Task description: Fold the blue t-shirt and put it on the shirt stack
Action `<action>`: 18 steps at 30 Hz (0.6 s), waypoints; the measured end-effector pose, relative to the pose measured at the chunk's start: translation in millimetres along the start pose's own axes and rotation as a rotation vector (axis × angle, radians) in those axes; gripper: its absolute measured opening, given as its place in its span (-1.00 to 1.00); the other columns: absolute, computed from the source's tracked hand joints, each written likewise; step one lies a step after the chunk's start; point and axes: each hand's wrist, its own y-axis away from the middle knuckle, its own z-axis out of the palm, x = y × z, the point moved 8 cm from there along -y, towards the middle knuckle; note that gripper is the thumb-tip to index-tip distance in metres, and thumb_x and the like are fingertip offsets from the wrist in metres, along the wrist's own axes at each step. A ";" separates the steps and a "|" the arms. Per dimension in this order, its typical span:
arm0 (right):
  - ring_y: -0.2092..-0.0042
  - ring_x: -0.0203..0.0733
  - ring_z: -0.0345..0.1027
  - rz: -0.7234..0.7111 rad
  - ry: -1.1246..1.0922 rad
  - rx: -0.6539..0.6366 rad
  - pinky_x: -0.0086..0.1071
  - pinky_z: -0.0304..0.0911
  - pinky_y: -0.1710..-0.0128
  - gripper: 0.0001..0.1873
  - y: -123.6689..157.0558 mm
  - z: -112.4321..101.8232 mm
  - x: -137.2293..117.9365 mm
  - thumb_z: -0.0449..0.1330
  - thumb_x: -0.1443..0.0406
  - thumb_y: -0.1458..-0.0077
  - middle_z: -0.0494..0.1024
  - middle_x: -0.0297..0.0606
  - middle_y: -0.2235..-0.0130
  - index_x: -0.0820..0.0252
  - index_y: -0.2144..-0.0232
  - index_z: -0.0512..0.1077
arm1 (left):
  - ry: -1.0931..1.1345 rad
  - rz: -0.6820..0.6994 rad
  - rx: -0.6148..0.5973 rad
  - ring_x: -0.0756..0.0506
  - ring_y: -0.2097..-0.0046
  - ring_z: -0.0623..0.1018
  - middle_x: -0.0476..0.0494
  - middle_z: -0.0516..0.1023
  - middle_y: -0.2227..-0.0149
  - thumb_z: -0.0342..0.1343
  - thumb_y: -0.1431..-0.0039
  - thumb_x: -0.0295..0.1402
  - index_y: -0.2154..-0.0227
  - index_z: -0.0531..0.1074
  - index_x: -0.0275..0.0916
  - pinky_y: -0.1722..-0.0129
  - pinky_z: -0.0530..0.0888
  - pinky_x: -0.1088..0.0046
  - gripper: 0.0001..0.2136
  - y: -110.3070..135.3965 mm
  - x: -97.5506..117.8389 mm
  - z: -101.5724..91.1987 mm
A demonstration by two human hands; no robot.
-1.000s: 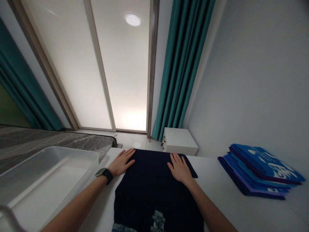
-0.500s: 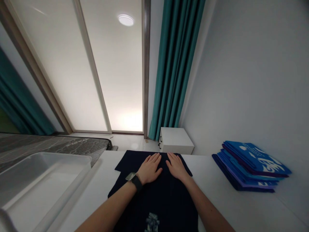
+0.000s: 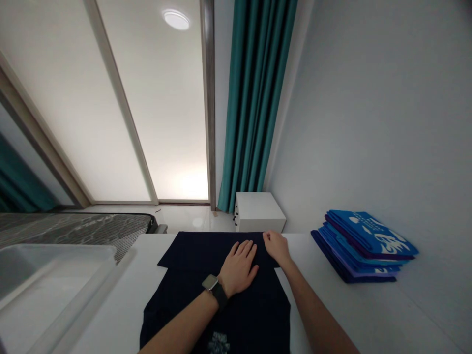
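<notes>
A dark navy garment (image 3: pixel 254 314) lies spread on the white table, its wide end at the far edge and a pale patterned print near me. My left hand (image 3: pixel 239 268), with a watch (image 3: pixel 210 282) on its wrist, rests flat on the cloth with its fingers stretched out. At the garment's far right part, my right hand (image 3: pixel 276 247) is closed, fingers curled onto the cloth's edge. The fingertips are partly hidden, but they appear to pinch the fabric there.
To the right, a stack of folded blue and purple cloths (image 3: pixel 365 246) lies on the white table (image 3: pixel 309 285) near the wall. A clear plastic bin (image 3: pixel 73 295) stands at left, before a grey mattress (image 3: pixel 92 226). Beyond the table is a white cabinet (image 3: pixel 258 209).
My right hand has gone from lying flat to closed at the far right part of the garment. The left hand stays flat on the cloth. The view has shifted slightly to the right.
</notes>
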 end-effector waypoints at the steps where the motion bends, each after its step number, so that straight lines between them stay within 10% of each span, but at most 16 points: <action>1: 0.08 -0.12 0.40 -0.001 0.002 -0.005 -0.34 0.13 0.18 -0.61 -0.9 1.0 -1.1 -0.14 0.18 -0.31 0.57 -0.19 0.18 0.15 0.29 0.46 | 0.000 -0.003 0.004 -0.22 -0.30 0.17 -0.26 0.20 -0.28 -0.12 -0.28 -0.18 -0.25 0.13 -0.23 -0.28 0.09 0.10 -0.49 1.4 -0.4 0.7; 18: 0.09 -0.10 0.45 0.016 0.096 -0.116 -0.29 0.13 0.14 -0.61 -15.9 8.3 0.1 -0.19 0.17 -0.35 0.59 -0.13 0.17 0.17 0.20 0.40 | -0.090 0.004 0.091 -0.16 -0.28 0.20 -0.21 0.26 -0.26 -0.19 -0.33 -0.16 -0.23 0.16 -0.24 -0.29 0.07 0.16 -0.52 7.1 3.4 -4.8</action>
